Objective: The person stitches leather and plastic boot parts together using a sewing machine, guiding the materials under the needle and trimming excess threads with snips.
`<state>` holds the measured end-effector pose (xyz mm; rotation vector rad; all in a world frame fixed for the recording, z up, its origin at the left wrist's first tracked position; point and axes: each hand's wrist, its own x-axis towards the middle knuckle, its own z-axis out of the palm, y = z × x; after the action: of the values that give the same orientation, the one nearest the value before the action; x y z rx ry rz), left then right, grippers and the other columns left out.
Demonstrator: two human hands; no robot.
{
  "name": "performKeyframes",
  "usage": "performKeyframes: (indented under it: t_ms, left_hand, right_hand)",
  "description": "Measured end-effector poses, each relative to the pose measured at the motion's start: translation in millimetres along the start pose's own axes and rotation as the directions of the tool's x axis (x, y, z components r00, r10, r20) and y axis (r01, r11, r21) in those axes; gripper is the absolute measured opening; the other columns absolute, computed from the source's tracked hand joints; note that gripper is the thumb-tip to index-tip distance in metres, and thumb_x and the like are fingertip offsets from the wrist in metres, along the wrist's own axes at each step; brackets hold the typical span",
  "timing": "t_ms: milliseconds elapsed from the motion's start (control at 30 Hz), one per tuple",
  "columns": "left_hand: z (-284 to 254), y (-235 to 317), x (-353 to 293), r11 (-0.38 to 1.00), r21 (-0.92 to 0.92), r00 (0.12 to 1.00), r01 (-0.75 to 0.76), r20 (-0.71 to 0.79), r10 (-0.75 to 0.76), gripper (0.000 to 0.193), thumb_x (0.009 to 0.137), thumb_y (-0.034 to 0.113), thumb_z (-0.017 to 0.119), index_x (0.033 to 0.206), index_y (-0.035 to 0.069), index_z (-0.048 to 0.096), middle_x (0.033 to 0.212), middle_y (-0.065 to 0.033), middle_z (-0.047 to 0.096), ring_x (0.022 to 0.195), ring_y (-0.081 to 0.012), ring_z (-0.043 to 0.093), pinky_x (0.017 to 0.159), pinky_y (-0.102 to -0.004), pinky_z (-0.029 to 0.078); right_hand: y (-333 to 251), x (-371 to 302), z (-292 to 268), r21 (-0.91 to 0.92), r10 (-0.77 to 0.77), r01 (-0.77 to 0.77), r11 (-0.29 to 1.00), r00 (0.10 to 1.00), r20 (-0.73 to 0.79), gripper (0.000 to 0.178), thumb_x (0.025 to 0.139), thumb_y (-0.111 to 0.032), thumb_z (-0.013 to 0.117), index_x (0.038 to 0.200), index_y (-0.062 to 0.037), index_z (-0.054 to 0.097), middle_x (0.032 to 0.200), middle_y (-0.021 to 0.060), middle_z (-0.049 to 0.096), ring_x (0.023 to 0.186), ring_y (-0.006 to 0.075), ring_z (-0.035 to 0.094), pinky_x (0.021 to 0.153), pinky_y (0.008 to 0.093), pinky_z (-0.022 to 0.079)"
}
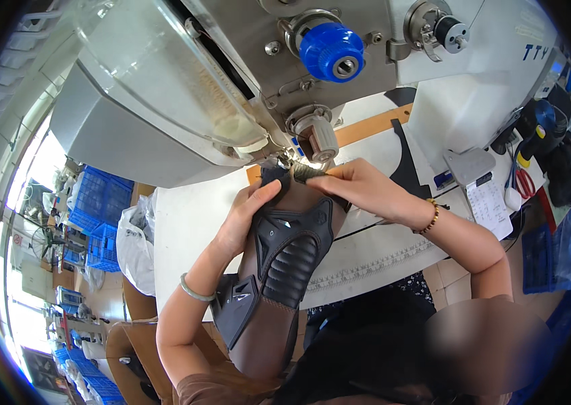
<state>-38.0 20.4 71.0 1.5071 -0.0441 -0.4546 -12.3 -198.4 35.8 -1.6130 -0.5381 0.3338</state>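
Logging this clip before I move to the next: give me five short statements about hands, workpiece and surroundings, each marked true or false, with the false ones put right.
1. The left hand and the right hand both touch the brown-and-black workpiece. True.
2. A beaded bracelet is on the right wrist. True.
3. The left wrist is bare. False: it wears a pale bangle.
4. No cutting tool is in view. False: scissors with red handles show at the right.
5. Everything on the machine's front is silver-grey. False: a large round knob there is blue.
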Motion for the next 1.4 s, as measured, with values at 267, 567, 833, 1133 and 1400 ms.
performKeyframes:
  t_ms: [267,567,833,1133,1400]
  left_hand:
    - [9.6,7.4,-5.0,0.999,0.042,0.998,0.014,-0.064,-0.011,0.050,0.088,0.037,0.055,0.110,-0.007,0.052,0.099,-0.0098,0.062,0.084,-0.0107,0.059,0.076,-0.0233,0.048]
    - [6.0,12.5,-7.0,0.985,0.160,0.993,0.058,-0.112,-0.041,0.042,0.086,0.030,0.058,0.108,-0.006,0.054,0.098,-0.0099,0.062,0.078,-0.0109,0.061,0.070,-0.0233,0.050]
    - [-0.5,25.5,-6.5,0.967,0.250,0.998,0.057,-0.019,-0.054,0.046,0.081,0.029,0.068,0.108,-0.007,0.054,0.093,-0.0080,0.062,0.077,-0.0101,0.060,0.071,-0.0221,0.049]
    - [-8.1,4.6,0.9,0.903,0.419,0.993,-0.091,-0.031,0.114,0.050,0.080,0.030,0.068,0.112,-0.006,0.052,0.099,-0.0053,0.059,0.088,-0.0095,0.053,0.081,-0.0241,0.044]
    - [-2.7,6.5,0.9,0.867,0.487,0.985,-0.102,-0.075,0.158,0.044,0.079,0.028,0.069,0.107,-0.005,0.056,0.095,-0.0053,0.060,0.089,-0.0103,0.054,0.082,-0.0246,0.044]
  right_hand:
    - [-25.2,13.4,-3.4,-0.410,-0.019,-0.036,0.911,0.992,-0.128,0.063,0.080,-0.054,0.056,0.058,0.0057,0.056,0.048,0.0161,0.050,0.046,0.0219,0.053,0.046,0.0364,0.041]
    - [-29.7,18.2,-11.2,-0.401,0.041,0.020,0.916,0.989,0.143,0.034,0.081,-0.025,0.057,0.084,0.0086,0.059,0.069,0.0175,0.061,0.063,0.0216,0.060,0.059,0.0336,0.046]
    - [-16.1,-11.7,-16.0,0.391,0.047,-0.106,0.914,0.987,0.156,0.023,0.080,-0.022,0.059,0.089,-0.0017,0.064,0.078,-0.0005,0.058,0.074,0.0064,0.050,0.070,0.0214,0.038]
    - [9.1,-6.9,-23.6,0.457,0.006,-0.099,0.884,0.980,0.201,0.031,0.079,-0.024,0.059,0.097,0.0011,0.062,0.086,0.0004,0.057,0.081,0.0058,0.049,0.074,0.0217,0.038]
    - [2.3,-8.4,-26.9,0.259,-0.016,-0.053,0.964,0.966,0.257,0.040,0.077,-0.032,0.069,0.099,-0.0002,0.061,0.083,-0.0024,0.053,0.077,0.0053,0.045,0.067,0.0197,0.034]
